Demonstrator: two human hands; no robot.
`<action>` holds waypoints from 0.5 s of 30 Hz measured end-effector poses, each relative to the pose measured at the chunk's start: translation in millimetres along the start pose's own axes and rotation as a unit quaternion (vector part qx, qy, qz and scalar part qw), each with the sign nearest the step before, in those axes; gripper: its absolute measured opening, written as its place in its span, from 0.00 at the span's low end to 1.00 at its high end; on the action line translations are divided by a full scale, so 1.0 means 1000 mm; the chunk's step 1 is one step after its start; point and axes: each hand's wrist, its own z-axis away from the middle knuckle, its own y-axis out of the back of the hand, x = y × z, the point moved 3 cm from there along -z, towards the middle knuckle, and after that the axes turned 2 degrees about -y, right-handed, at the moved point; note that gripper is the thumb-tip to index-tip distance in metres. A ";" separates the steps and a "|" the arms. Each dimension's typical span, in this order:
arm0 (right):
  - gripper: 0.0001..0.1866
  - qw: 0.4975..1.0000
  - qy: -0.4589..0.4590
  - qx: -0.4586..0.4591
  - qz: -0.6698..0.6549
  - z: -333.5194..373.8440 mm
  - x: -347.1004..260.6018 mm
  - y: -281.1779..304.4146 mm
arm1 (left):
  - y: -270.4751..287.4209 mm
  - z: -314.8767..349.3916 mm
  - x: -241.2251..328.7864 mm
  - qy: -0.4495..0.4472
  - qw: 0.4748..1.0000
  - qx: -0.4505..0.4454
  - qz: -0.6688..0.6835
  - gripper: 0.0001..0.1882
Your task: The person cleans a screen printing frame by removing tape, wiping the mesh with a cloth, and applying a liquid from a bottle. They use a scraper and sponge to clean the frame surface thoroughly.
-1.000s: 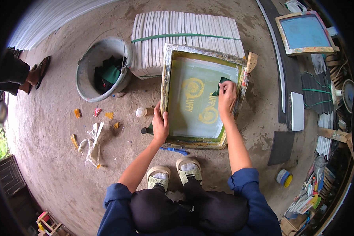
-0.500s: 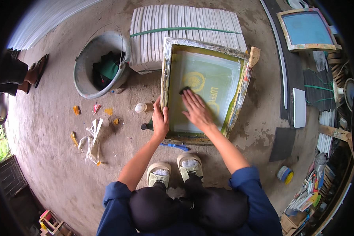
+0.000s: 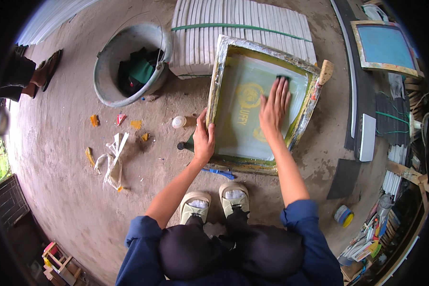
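A screen-printing frame (image 3: 216, 90) tilts in front of me, its far side against a bundle of white slabs. Yellow-green borders and yellow lettering with a round emblem mark its pale mesh (image 3: 233, 136). My left hand (image 3: 204, 138) grips the left rail, thumb on top, other fingers partly hidden. On the mesh's upper right lies my right hand (image 3: 274, 107), fingers stretched and pressing a small dark wad (image 3: 284, 77) under the fingertips; most of the wad is covered. Beside my left hand are a white-capped bottle (image 3: 179, 122) and a black-capped dark green container (image 3: 182, 145).
The white slabs (image 3: 243, 38) are bound with green strap. A grey bucket (image 3: 102, 83) holds dark and green cloth. A blue cutter (image 3: 219, 173), a crumpled plastic bag (image 3: 113, 167) and scraps lie on the floor. Another person's foot (image 3: 52, 69) shows at left; a second frame (image 3: 386, 45) is at right.
My right hand has slid the dark wad to the right and farther up the mesh. My left hand keeps its hold on the rail. The whole view has shifted slightly.
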 end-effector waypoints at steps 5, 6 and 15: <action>0.33 0.960 0.217 -0.133 -0.114 0.042 -0.063 -0.023 | -0.001 -0.001 -0.005 -0.014 1.000 0.004 0.010 0.22; 0.31 0.935 0.277 -0.192 -0.107 0.043 -0.069 -0.018 | 0.008 -0.001 -0.011 -0.025 1.000 0.018 0.003 0.22; 0.32 0.943 0.256 -0.209 -0.042 0.079 -0.041 -0.034 | -0.005 -0.002 0.003 -0.032 0.999 0.003 0.017 0.23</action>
